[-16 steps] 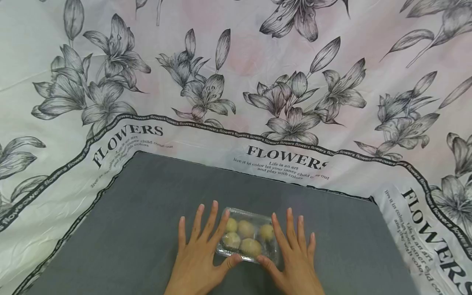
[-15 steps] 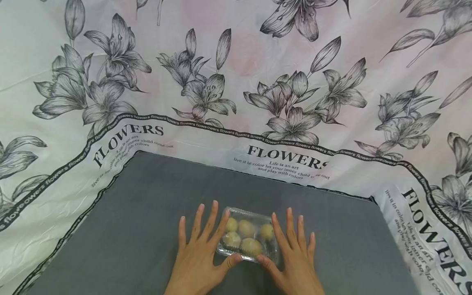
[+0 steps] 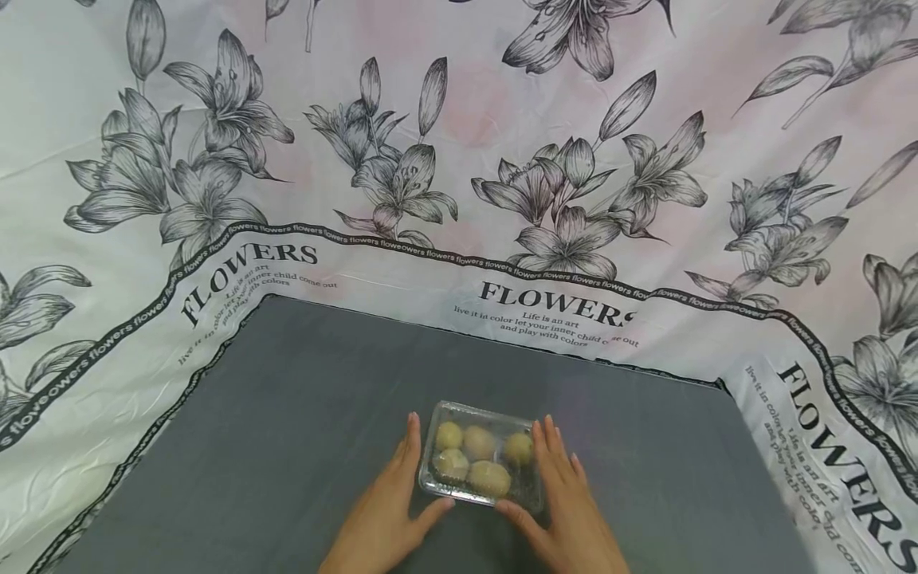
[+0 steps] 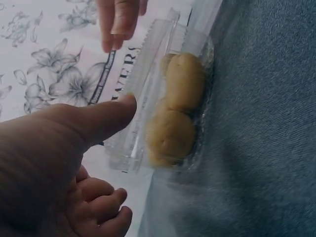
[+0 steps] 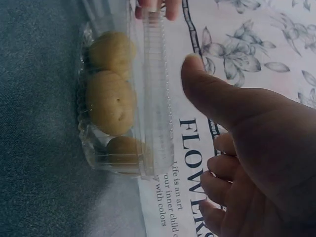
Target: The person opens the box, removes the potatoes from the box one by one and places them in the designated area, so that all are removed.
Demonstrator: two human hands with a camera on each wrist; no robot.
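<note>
A clear plastic clamshell box (image 3: 482, 460) of several round yellowish pastries (image 3: 489, 478) sits with its lid down on the grey cloth. My left hand (image 3: 398, 488) stands on edge against the box's left side. Its fingers lie straight along the side and its thumb (image 4: 101, 118) touches the near edge. My right hand (image 3: 566, 494) mirrors it on the right side, thumb (image 5: 207, 89) near the lid rim. In the left wrist view the box (image 4: 170, 103) lies just past the thumb. The right wrist view shows the box (image 5: 121, 98) from the other side.
The grey cloth (image 3: 287, 414) lies over a white sheet (image 3: 459, 159) printed with dark lilies and the word FLOWERS. The sheet surrounds the cloth on the left, far and right sides.
Both hands have turned from lying flat with spread fingers to standing on edge with fingers together against the box's sides. The box has stayed in place.
</note>
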